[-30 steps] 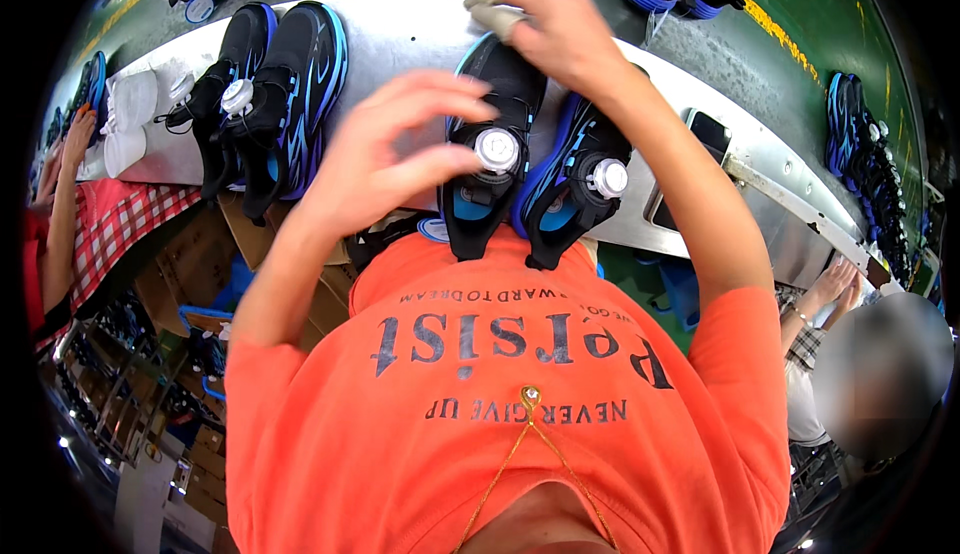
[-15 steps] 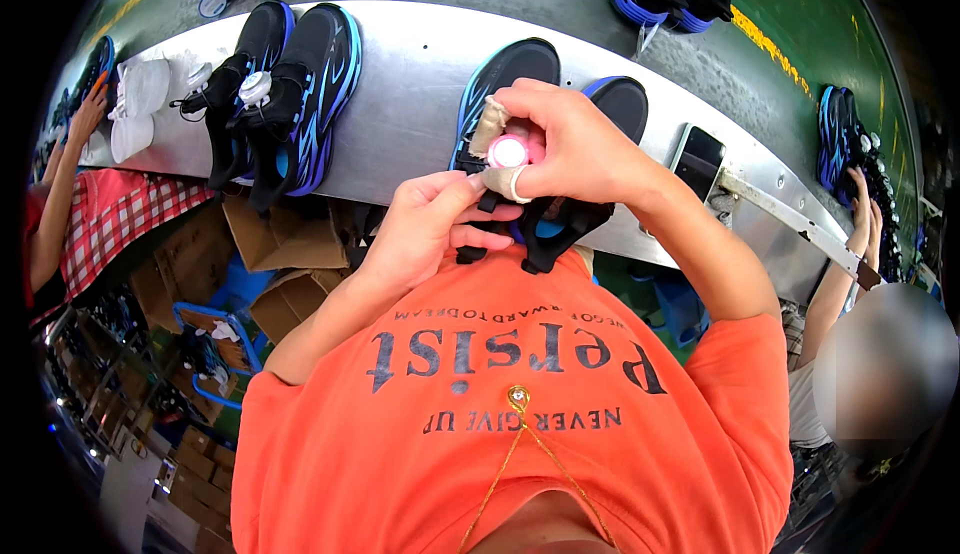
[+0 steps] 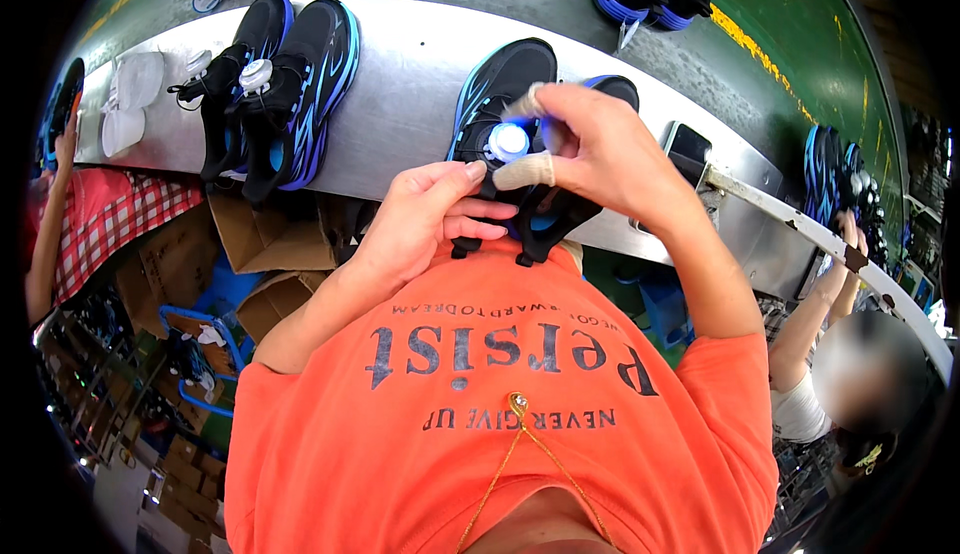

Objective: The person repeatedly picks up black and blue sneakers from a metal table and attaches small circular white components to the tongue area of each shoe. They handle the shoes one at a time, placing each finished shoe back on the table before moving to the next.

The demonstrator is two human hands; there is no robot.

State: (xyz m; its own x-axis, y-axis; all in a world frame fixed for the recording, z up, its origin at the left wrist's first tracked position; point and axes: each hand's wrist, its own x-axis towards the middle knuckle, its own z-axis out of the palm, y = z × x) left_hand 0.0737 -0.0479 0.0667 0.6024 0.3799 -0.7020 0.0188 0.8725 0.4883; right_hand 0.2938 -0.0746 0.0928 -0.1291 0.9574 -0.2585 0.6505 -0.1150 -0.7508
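Note:
A black sneaker (image 3: 515,69) with blue trim stands toe-away on the metal bench before me, a second sneaker (image 3: 612,89) close at its right. On the first one's upper sits a round white dial knob (image 3: 507,141), glowing bluish white. My left hand (image 3: 425,209) holds that sneaker beside the knob, thumb against a finger, the other fingers stretched toward the heel opening. My right hand (image 3: 600,149) is spread around the knob's right side, thumb and forefinger apart. Cloth-like finger covers are on both; the forefinger is blurred, and its other fingers are partly hidden.
Another pair of sneakers (image 3: 310,84) with white knobs stands left on the bench (image 3: 400,64), past it a clear plastic container (image 3: 130,104). A phone (image 3: 688,149) lies right, near a metal rail (image 3: 790,219). Co-workers' arms (image 3: 825,294) reach in at both sides. Cardboard boxes (image 3: 260,239) sit below.
My right thumb and forefinger have parted from around the knob, and the hand has shifted slightly right. The knob's glow has turned from pink to blue. My left hand stays nearly in place.

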